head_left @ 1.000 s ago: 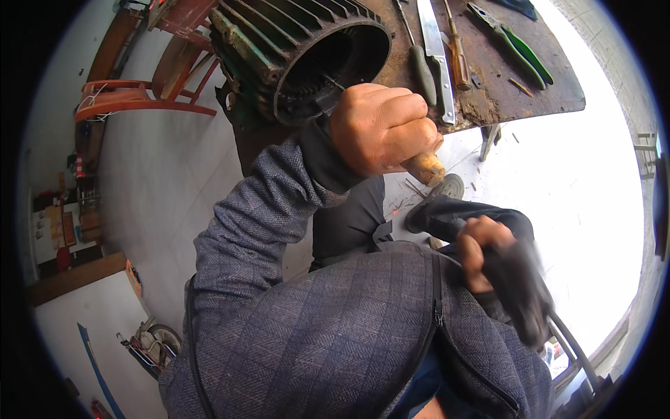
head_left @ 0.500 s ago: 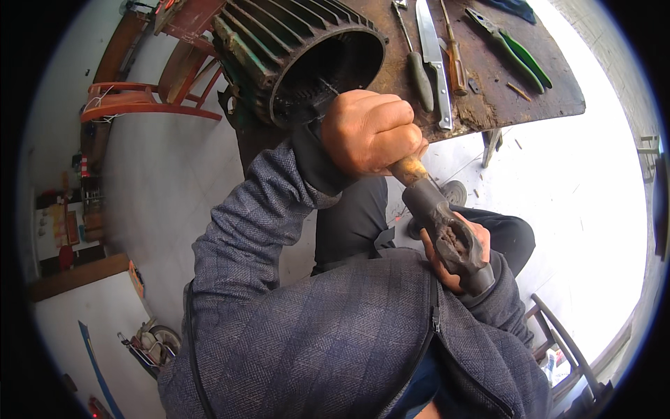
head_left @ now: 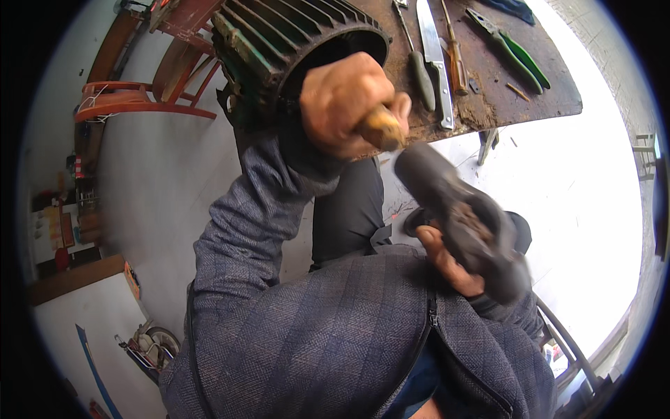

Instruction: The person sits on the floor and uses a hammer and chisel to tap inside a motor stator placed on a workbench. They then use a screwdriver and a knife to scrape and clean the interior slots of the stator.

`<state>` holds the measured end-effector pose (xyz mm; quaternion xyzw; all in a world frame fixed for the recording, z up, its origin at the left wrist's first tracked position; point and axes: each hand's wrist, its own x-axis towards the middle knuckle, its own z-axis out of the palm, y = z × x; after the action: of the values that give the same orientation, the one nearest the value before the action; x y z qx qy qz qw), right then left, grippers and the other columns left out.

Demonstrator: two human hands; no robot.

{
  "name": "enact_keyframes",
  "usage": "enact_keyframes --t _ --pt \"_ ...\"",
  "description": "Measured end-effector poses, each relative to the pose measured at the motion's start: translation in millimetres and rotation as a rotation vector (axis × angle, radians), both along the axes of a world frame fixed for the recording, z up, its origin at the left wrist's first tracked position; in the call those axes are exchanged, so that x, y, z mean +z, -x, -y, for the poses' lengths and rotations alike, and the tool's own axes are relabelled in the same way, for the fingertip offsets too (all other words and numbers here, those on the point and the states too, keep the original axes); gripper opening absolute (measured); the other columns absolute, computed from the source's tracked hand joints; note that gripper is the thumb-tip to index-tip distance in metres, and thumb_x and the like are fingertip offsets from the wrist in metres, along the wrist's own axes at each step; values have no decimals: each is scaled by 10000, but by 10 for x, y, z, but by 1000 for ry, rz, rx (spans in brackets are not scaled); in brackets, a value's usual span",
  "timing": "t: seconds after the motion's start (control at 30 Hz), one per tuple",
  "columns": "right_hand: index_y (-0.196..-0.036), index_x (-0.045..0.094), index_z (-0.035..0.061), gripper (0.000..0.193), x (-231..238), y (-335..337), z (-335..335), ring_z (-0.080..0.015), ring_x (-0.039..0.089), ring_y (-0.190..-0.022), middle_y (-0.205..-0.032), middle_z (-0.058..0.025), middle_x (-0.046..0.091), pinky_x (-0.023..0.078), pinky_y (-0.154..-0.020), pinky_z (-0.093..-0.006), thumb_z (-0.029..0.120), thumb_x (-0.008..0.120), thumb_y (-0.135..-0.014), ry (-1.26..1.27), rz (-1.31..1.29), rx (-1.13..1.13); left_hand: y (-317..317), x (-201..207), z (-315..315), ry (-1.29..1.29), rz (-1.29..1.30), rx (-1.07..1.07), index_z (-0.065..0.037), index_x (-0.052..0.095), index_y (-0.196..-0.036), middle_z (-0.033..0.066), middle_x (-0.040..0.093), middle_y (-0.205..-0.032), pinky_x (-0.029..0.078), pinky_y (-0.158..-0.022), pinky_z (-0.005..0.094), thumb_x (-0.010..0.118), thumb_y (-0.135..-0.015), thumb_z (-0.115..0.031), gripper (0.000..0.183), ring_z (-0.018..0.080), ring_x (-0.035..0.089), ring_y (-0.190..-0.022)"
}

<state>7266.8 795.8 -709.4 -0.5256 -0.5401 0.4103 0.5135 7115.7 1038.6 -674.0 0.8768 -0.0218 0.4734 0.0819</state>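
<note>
My left hand [head_left: 342, 101] is wrapped round a tool with a yellowish wooden handle [head_left: 384, 129], at the mouth of a green, finned motor housing [head_left: 279, 35]. The tool's working end is hidden by the hand and the dark opening. My right hand [head_left: 450, 262] is closed under a heavy dark hammer [head_left: 478, 227], whose handle is mostly hidden beneath its head. Brown material fills the eye in the head. The hammer's near face points at the butt of the wooden handle, with a small gap between them. The hammer is blurred by motion.
On the worn wooden table [head_left: 551, 91] lie a knife [head_left: 436, 63], a screwdriver [head_left: 457, 66], a grey-handled tool [head_left: 421, 80] and green-handled pliers [head_left: 513, 52]. A red chair [head_left: 146, 98] stands at the left. My knees are below the table edge.
The hammer has drawn back down and right, away from the wooden handle that it was against. My left hand has shifted slightly up and left, toward the housing's mouth.
</note>
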Motion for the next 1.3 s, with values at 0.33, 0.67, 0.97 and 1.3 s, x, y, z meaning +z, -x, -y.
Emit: enact_keyframes --t 0.33,0.67,0.97,1.3 --pt "-960 626 39 139 225 -115 254 -107 550 -714 -825 -7 592 449 -667 -282 89 749 -1001 203 -144 -256 -77 -100 161 -39 -26 -256 -38 594 -867 65 536 -739 442 -442 341 853 -736 -13 292 218 578 -541" --pt "-988 640 41 92 195 -98 244 -134 544 -793 -877 -8 579 455 -721 -307 59 717 -1035 173 -213 -153 -48 -192 75 25 5 -139 -68 596 -864 83 568 -750 462 -453 342 857 -673 0 330 240 577 -524" --pt "-942 637 31 147 217 -51 204 -113 535 -678 -779 -12 589 422 -628 -286 84 771 -969 69 139 -98 19 -183 190 -42 -175 -136 -121 614 -818 22 534 -760 500 -500 333 788 -723 -250 237 190 633 -630" --pt "-890 608 53 209 53 -7 293 -140 511 -627 -716 -16 557 390 -612 -318 136 784 -964 70 218 -194 12 -99 129 3 -113 -191 -76 616 -819 49 537 -734 473 -477 344 825 -733 -156 239 218 595 -574"
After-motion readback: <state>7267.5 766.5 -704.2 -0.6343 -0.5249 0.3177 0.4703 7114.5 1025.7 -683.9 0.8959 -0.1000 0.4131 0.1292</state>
